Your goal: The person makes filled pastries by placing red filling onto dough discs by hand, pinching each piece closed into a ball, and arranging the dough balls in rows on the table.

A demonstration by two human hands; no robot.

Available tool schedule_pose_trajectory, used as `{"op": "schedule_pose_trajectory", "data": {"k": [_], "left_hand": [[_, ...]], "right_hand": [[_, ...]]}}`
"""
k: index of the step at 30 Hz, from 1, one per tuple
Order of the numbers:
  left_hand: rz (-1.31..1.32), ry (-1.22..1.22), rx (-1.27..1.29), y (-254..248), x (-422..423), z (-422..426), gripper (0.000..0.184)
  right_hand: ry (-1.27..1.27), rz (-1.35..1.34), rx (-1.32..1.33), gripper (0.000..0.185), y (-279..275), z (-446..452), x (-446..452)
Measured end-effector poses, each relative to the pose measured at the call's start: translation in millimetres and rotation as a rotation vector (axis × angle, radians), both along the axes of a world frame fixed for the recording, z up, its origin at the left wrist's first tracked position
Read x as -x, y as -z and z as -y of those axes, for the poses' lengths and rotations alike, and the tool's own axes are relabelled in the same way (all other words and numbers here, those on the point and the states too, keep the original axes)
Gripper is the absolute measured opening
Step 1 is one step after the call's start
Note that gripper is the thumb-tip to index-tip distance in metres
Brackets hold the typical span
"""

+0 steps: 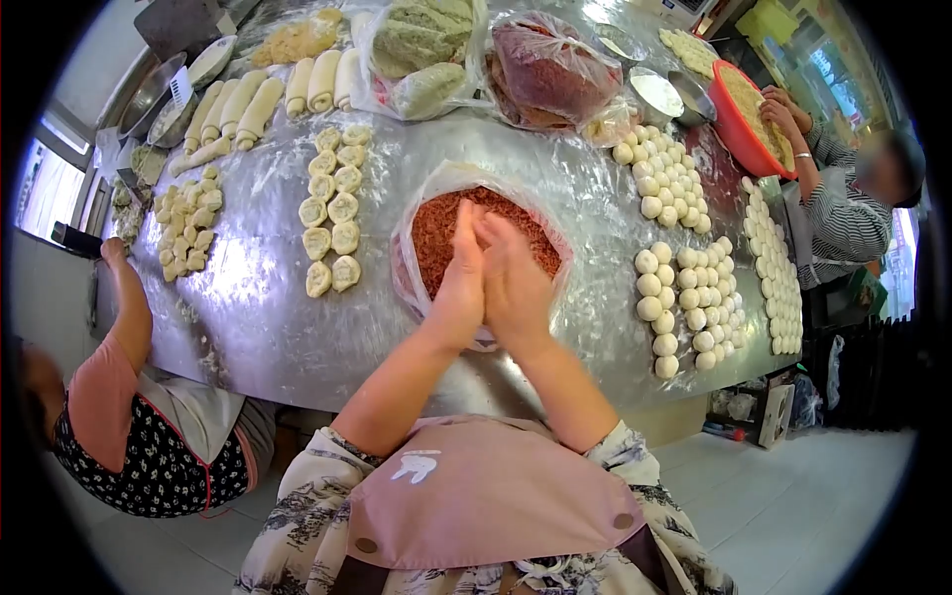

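My left hand (462, 283) and my right hand (517, 283) are pressed palm to palm, fingers pointing away from me. They are over an open plastic bag (405, 260) of reddish-brown crumbly filling (433, 233). Whatever lies between the palms, if anything, is hidden, and the right hand is slightly blurred. Left of the bag, flattened dough pieces (342, 207) stand in two columns. To the right, round white dough balls (650, 285) sit in rows.
Dough rolls (260, 107), a bag of greenish filling (421, 40) and a dark red bag (555, 64) line the back. At left, a person (109, 407) works near dough pieces (186, 223). Another person (843, 208) reaches into a red basin (739, 124).
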State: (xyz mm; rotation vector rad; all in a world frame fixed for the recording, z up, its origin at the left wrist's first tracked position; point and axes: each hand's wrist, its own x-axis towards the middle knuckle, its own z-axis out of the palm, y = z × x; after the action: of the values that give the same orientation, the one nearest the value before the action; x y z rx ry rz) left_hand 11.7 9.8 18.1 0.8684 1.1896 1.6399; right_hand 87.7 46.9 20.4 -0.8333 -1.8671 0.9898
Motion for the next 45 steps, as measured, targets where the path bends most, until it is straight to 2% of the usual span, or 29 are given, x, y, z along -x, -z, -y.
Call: {"op": "schedule_pose_trajectory", "data": {"k": [2, 3, 4, 5, 7, 9, 11, 13, 16, 20, 22, 24, 25, 26, 28, 29, 30, 31, 32, 34, 35, 36, 37, 38, 40, 41, 42, 43, 45], "left_hand": [[0.041, 0.119, 0.011, 12, 4, 0, 0.086], [0.087, 0.195, 0.040, 14, 5, 2, 0.083], [0.137, 0.269, 0.071, 16, 4, 7, 0.081], [0.132, 0.129, 0.021, 13, -9, 7, 0.066], [0.149, 0.080, 0.015, 5, -14, 5, 0.062], [0.173, 0.009, -0.025, 2, -15, 0, 0.056], [0.144, -0.074, 0.025, -8, -11, -2, 0.054], [0.174, -0.223, 0.096, -8, -11, -7, 0.050], [0.224, -0.317, 0.120, -1, 5, -6, 0.054], [0.492, -0.407, 0.031, -5, 22, -8, 0.059], [0.542, -0.298, -0.006, -10, 20, -6, 0.059], [0.585, -0.187, -0.046, -16, 18, -4, 0.076], [0.616, 0.022, -0.184, -13, 24, 1, 0.086], [0.549, -0.041, -0.172, -14, 23, 2, 0.086], [0.412, -0.160, -0.149, -15, 18, 3, 0.084], [0.011, -0.116, -0.182, -4, 20, 6, 0.077], [0.129, -0.026, -0.048, 0, 23, 11, 0.072], [0.245, 0.053, 0.093, 3, 27, 17, 0.071], [0.289, 0.063, -0.035, 10, 28, 13, 0.070], [0.309, -0.005, -0.036, 7, 27, 11, 0.070], [0.319, -0.034, -0.036, 4, 26, 10, 0.070], [0.509, -0.112, -0.045, -7, 21, 6, 0.070], [0.700, -0.192, -0.052, -22, 15, 3, 0.069], [0.616, -0.187, -0.067, -17, 12, 4, 0.066], [0.451, -0.186, -0.097, -6, 8, 4, 0.060], [0.255, -0.064, -0.030, -4, 16, 12, 0.058], [0.180, -0.019, -0.060, 4, 19, 13, 0.054], [0.106, 0.023, -0.092, 8, 22, 14, 0.050], [0.140, -0.001, -0.105, 11, 21, 12, 0.051]], "right_hand": [[-0.129, -0.001, 0.052, 0.048, 11, -5, -1], [-0.123, -0.059, 0.247, 0.051, 15, -14, -1], [-0.083, -0.045, 0.289, 0.054, 15, -22, -1], [-0.042, -0.032, 0.332, 0.056, 15, -29, 0], [0.108, 0.127, 0.100, 0.062, 11, -38, 4], [0.067, 0.143, -0.012, 0.066, 12, -35, 6], [-0.096, -0.071, 0.191, 0.070, 15, -21, 7], [-0.194, -0.384, 0.581, 0.075, 0, -9, 12], [-0.231, -0.482, 0.695, 0.073, -20, 1, 7], [-0.190, -0.108, 0.287, 0.063, 6, 14, -2], [-0.158, -0.171, 0.359, 0.049, 9, 24, 3], [-0.041, -0.198, 0.401, 0.038, 4, 23, 1], [-0.039, -0.205, 0.432, 0.034, -6, 20, -3], [-0.040, -0.225, 0.373, 0.035, 1, 15, -4], [-0.166, -0.264, 0.504, 0.035, 4, 14, -6], [-0.201, -0.235, 0.605, 0.037, -1, 15, -8], [-0.239, -0.203, 0.708, 0.039, -11, 17, -9], [-0.221, -0.159, 0.662, 0.041, -12, 19, -9], [-0.201, -0.115, 0.616, 0.043, -12, 20, -8], [-0.049, -0.012, 0.222, 0.049, 0, 26, 1], [-0.047, -0.045, 0.246, 0.052, 0, 24, 2], [-0.046, -0.077, 0.269, 0.054, 0, 22, 4], [-0.096, -0.080, 0.426, 0.055, -2, 16, -5], [-0.148, -0.082, 0.585, 0.056, -4, 13, -12], [-0.237, -0.110, 0.679, 0.055, -7, 13, -14], [-0.282, -0.133, 0.742, 0.056, -6, 15, -16], [-0.328, -0.155, 0.805, 0.056, -6, 16, -17], [-0.238, -0.135, 0.606, 0.058, -3, 17, -13], [-0.054, -0.096, 0.207, 0.061, 10, 23, 4]]}}
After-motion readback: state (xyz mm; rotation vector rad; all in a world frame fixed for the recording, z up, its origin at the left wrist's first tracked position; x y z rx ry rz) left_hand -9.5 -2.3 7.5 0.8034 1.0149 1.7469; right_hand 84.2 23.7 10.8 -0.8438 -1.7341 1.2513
